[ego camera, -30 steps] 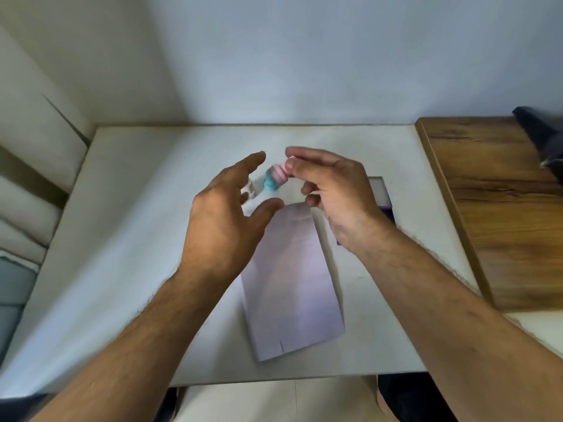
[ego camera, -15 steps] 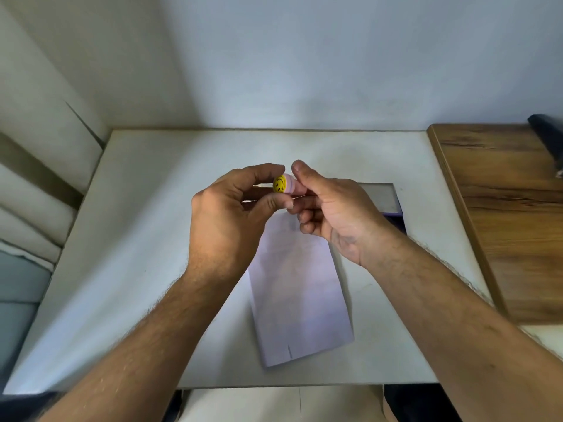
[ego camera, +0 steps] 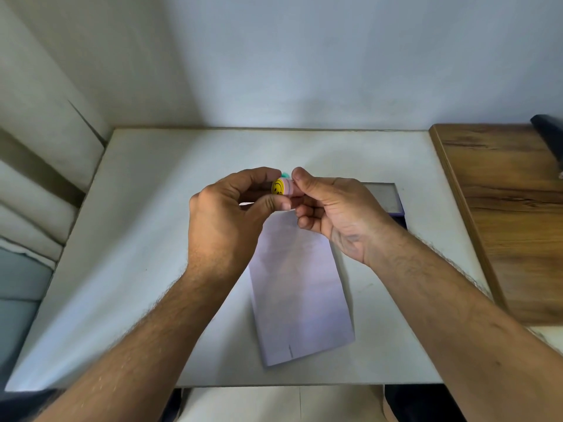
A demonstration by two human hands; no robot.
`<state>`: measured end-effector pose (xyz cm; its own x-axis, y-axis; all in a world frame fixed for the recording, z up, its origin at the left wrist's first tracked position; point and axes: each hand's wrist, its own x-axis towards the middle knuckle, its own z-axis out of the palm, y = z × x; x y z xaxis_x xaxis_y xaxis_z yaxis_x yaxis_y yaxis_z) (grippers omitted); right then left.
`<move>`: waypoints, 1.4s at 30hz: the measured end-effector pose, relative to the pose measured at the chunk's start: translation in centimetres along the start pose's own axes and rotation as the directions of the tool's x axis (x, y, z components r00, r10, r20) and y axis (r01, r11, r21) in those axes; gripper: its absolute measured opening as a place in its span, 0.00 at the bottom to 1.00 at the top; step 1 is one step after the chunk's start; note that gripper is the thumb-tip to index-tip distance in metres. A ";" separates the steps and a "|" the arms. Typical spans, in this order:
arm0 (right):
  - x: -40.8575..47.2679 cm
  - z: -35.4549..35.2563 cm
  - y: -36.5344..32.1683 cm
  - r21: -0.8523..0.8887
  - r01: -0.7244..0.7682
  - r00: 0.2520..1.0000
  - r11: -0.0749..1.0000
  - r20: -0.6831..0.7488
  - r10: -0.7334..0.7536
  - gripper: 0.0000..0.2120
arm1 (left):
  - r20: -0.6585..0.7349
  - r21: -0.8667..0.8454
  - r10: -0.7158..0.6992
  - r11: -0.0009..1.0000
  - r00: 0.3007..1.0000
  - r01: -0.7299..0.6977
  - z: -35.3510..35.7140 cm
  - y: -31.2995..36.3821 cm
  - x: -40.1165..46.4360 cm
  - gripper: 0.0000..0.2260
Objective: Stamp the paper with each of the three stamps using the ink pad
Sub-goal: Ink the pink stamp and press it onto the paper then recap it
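A small pink stamp (ego camera: 285, 188) with a yellow smiley face on its end is held in the air over the top of the paper. My right hand (ego camera: 333, 213) pinches its pink body between thumb and fingers. My left hand (ego camera: 227, 222) pinches the smiley end from the left with thumb and forefinger. A bit of teal shows behind the stamp. The white paper (ego camera: 300, 287) lies lengthwise on the white table (ego camera: 146, 239), its top edge under my hands. The ink pad (ego camera: 385, 196) lies open behind my right hand, partly hidden. The other stamps are out of sight.
A wooden table (ego camera: 502, 214) adjoins the white one on the right, with a dark object (ego camera: 550, 129) at its far edge. Walls close off the back and left. The white table's front edge runs just below the paper.
A second ago only my right hand held the stamp and my left was open beside it. My left fingers have since closed on the smiley end, and both hands stay together above the paper.
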<state>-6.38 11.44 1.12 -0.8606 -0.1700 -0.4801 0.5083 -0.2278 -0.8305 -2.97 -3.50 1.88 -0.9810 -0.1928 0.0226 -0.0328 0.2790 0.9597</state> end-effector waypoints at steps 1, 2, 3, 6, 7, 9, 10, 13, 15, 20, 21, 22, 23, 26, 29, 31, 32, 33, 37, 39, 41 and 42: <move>0.0 0.0 0.0 0.002 0.012 1.000 1.000 0.012 -0.012 0.12 | -0.005 -0.006 -0.012 1.000 1.000 0.012 -0.1 -0.1 0.0 0.12; 0.0 -0.1 0.0 0.016 0.023 1.000 1.000 0.020 -0.024 0.10 | -0.011 -0.018 -0.030 0.999 0.999 0.030 -0.3 -0.2 0.1 0.12; 0.0 -0.1 -0.1 0.038 0.031 0.999 0.999 0.022 -0.032 0.09 | -0.015 -0.036 -0.047 0.998 0.999 0.046 -0.5 -0.4 0.3 0.12; 0.0 -0.2 -0.2 0.096 0.035 0.999 0.995 0.015 -0.037 0.11 | -0.005 -0.088 -0.059 0.994 0.998 0.058 -1.2 -1.0 0.7 0.16; 0.0 -0.2 -0.2 0.105 0.033 0.999 0.994 0.012 -0.035 0.11 | 0.000 -0.088 -0.055 0.995 0.998 0.055 -1.5 -1.1 0.7 0.18; 0.0 -0.1 0.0 0.113 0.027 1.000 0.993 0.003 -0.028 0.10 | -0.002 -0.058 -0.062 0.996 0.998 0.062 -2.1 -1.7 0.8 0.18; 0.0 0.0 0.1 0.113 0.023 1.000 0.993 -0.003 -0.023 0.10 | -0.010 -0.031 -0.078 0.997 0.997 0.077 -2.4 -2.1 0.8 0.16; 0.1 0.1 0.4 0.106 0.017 1.000 0.994 -0.018 -0.015 0.10 | -0.053 0.046 -0.158 0.986 0.986 0.160 -3.4 -3.1 0.8 0.11; 0.1 0.0 0.5 0.093 0.020 1.000 0.995 -0.022 -0.018 0.10 | -0.089 0.123 -0.194 0.971 0.977 0.204 -4.0 -3.7 0.6 0.09; 0.1 0.2 0.6 0.062 0.022 0.999 0.998 -0.037 -0.020 0.08 | -0.103 0.425 -0.192 0.879 0.976 0.217 -4.9 -4.9 0.1 0.07; 0.1 0.2 0.7 0.059 0.022 0.999 0.998 -0.040 -0.019 0.08 | -0.082 0.502 -0.170 0.845 0.982 0.188 -4.9 -5.0 0.0 0.07; 0.1 0.2 0.7 0.056 0.021 0.999 0.998 -0.042 -0.019 0.08 | -0.048 0.586 -0.137 0.798 0.989 0.139 -4.9 -5.1 -0.1 0.09; 0.1 0.3 0.7 0.055 0.020 0.999 0.998 -0.042 -0.018 0.08 | -0.006 0.668 -0.096 0.740 0.995 0.076 -4.9 -5.3 -0.2 0.12; 0.1 0.3 0.8 0.062 0.016 0.999 0.998 -0.040 -0.014 0.08 | 0.088 0.813 0.029 0.575 0.996 -0.088 -4.8 -5.6 -0.5 0.09; 0.0 0.4 0.8 0.102 0.007 1.000 0.995 -0.021 -0.004 0.09 | 0.109 0.832 0.056 0.541 0.992 -0.122 -4.7 -5.9 -0.7 0.07; -0.1 0.5 0.8 0.162 -0.008 1.000 0.987 0.003 0.007 0.09 | 0.121 0.830 0.064 0.541 0.991 -0.136 -4.7 -6.2 -0.7 0.06; -0.2 0.5 0.7 0.198 -0.017 1.000 0.980 0.018 0.014 0.10 | 0.127 0.831 0.064 0.539 0.990 -0.141 -4.7 -6.3 -0.6 0.05; -0.3 0.6 0.7 0.234 -0.029 0.999 0.972 0.031 0.022 0.10 | 0.131 0.837 0.062 0.528 0.989 -0.144 -4.7 -6.2 -0.7 0.04; -0.9 0.5 0.7 0.346 -0.067 0.996 0.936 0.074 0.044 0.10 | 0.128 0.852 0.018 0.509 0.992 -0.120 -4.6 -5.0 -0.9 0.08; -1.4 0.4 0.7 0.378 -0.071 0.994 0.923 0.100 0.035 0.11 | 0.097 0.834 -0.072 0.551 0.993 -0.042 -4.6 -4.2 -0.7 0.08; -2.0 0.2 0.6 0.411 -0.069 0.992 0.909 0.124 0.019 0.13 | 0.049 0.796 -0.085 0.605 0.995 0.012 -4.5 -3.1 -0.6 0.12; -2.2 0.1 0.6 0.430 -0.070 0.991 0.900 0.134 0.013 0.13 | 0.031 0.764 -0.049 0.645 0.998 0.008 -4.3 -2.5 -0.6 0.16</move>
<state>-4.17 11.54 1.74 -0.8420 -0.2998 -0.4484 0.5311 -0.6058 -0.5923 -1.49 -8.16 0.63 -0.9837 -0.1767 -0.0337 -0.1751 0.8974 0.4050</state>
